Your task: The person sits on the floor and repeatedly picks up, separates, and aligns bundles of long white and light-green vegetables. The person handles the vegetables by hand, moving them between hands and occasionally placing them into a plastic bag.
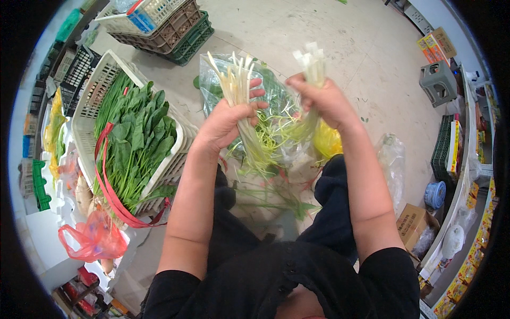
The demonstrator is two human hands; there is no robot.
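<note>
My left hand (pixel 233 119) holds a bunch of pale white stalks (pixel 239 81), which look like blanched garlic shoots, its thumb across them and some fingers spread. Their yellow-green leafy ends hang downward. A second bunch of similar pale stalks (pixel 314 65) is gripped in my right hand (pixel 324 95); both are blurred. The two bunches are apart at the top, and their thin leaves come close together below. Beneath them lies a clear plastic bag (pixel 211 75) with green leaves in it. A yellow plastic bag (pixel 327 139) rests below my right hand.
At left, a white plastic crate (pixel 81 119) holds leafy greens (pixel 139 127), with a red strap (pixel 105 175) over its side. Stacked crates (pixel 191 40) stand farther off. Loose green stems (pixel 279 199) lie between my legs. A grey stool (pixel 438 83) and cardboard box (pixel 410 227) are at right.
</note>
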